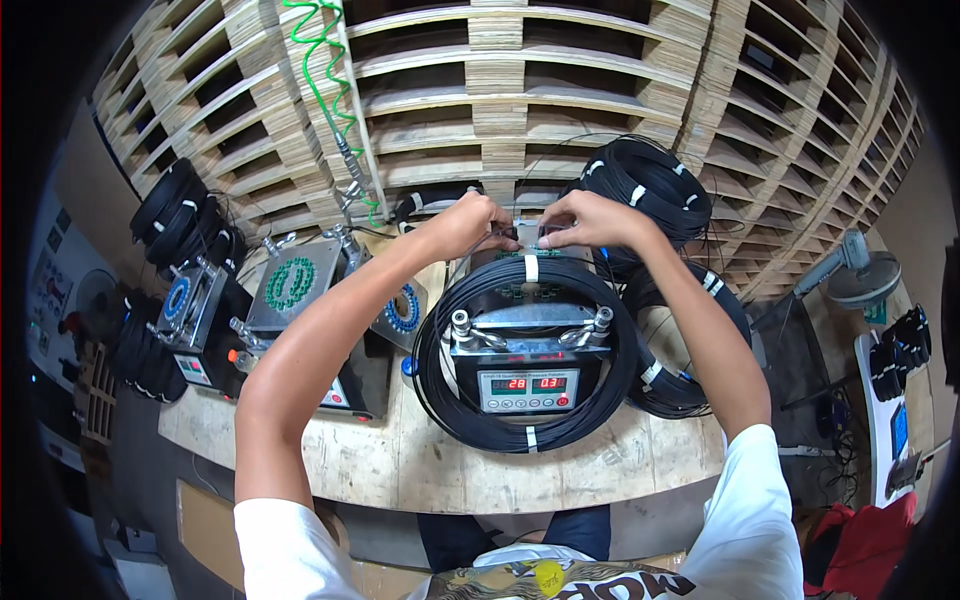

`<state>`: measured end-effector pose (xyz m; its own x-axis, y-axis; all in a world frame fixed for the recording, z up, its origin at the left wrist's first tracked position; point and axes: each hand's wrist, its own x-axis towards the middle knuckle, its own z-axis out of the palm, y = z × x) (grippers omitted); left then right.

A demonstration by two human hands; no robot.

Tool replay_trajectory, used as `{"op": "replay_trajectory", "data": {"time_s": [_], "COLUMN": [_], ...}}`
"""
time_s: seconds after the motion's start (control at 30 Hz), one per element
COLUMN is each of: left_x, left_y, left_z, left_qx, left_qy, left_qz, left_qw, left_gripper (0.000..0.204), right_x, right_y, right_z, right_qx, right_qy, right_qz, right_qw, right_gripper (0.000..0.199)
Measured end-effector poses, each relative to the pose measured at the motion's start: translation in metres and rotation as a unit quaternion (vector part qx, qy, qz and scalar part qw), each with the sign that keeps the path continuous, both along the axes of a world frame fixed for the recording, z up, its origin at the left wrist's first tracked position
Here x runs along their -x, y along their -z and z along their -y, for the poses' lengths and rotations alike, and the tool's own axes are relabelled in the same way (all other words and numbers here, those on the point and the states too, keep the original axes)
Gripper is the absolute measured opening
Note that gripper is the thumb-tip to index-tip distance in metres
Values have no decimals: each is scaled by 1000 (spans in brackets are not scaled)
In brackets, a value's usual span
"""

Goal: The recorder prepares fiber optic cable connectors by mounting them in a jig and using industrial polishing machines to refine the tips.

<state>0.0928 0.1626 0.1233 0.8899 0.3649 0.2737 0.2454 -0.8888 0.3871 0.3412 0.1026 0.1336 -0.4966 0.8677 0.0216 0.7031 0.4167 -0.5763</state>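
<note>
On the bench a machine (528, 391) with a lit red display stands in front of me. A large black cable coil (428, 350), bound with white ties, hangs around its front. Beyond the top of the coil, my left hand (474, 228) and my right hand (590, 220) reach to the machine's far side. A small grey metal piece (528, 234) shows between them. Thumbs and fingers are pinched together on both hands. Whatever they grip is too small to make out. Green fittings (545, 254) lie just below the fingertips, partly covered by the coil.
To the left stand a second machine with a green ring of fittings (290, 284) and a third with a blue disc (178, 298). More cable coils (650, 190) are stacked at the right. Wooden pallets (600, 75) rise behind; a green air hose (318, 80) hangs there. A fan (862, 277) is far right.
</note>
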Motion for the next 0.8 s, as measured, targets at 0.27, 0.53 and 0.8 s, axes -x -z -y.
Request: {"op": "replay_trajectory", "data": {"time_s": [0.27, 0.53, 0.8], "left_x": [-20, -43, -44], "left_y": [2, 10, 21], "left_z": [-31, -40, -50], "left_qx": [72, 126, 145], "left_qy": [20, 5, 25], "left_qz": [0, -114, -67], "left_qw": [997, 986, 987], "left_gripper": [42, 54, 57], "right_x": [-34, -20, -63], "right_y": [-7, 4, 49], "right_z": [-50, -73, -70], "right_qx": [77, 243, 258], "right_qy": [131, 166, 242], "right_qz": [96, 134, -173], "right_qw": [984, 946, 919], "right_gripper": [49, 70, 28]}}
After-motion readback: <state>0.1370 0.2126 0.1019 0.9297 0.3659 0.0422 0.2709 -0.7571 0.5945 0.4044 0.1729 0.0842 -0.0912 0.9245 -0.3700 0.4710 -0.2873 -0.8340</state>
